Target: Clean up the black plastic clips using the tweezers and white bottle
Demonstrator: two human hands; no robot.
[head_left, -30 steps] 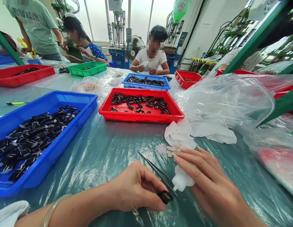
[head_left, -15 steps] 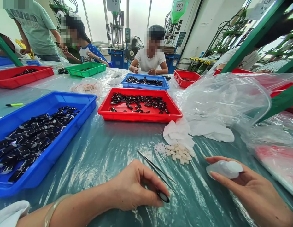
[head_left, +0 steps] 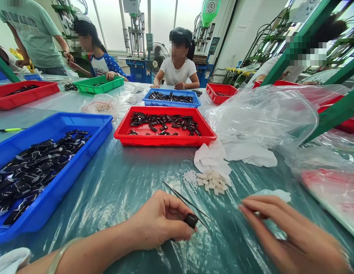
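- Left hand (head_left: 158,222): thumb and fingers pinch a small, glossy black, block-like piece (head_left: 191,220) above the table, near the tweezers.
- Right hand (head_left: 293,232): blurred, well apart from the left; thumb and fingers are curved, their tips near each other. Whether the tips touch cannot be told.
- Translucent whitish plastic-looking object (head_left: 275,195): just beyond the right hand, partly hidden by it; contact cannot be told.
- Slim metal tweezers (head_left: 179,195): on the green, film-covered table (head_left: 131,171), partly behind the left hand.
- Small cream-coloured flat pieces (head_left: 212,181): heaped beside a cluster of tiny white bits (head_left: 189,178), near crumpled white sheets (head_left: 209,158).
- Red plastic tray (head_left: 165,141): beyond the tweezers, holding scattered black pieces.
- Large blue plastic tray (head_left: 79,173): at left, holding many black pieces.
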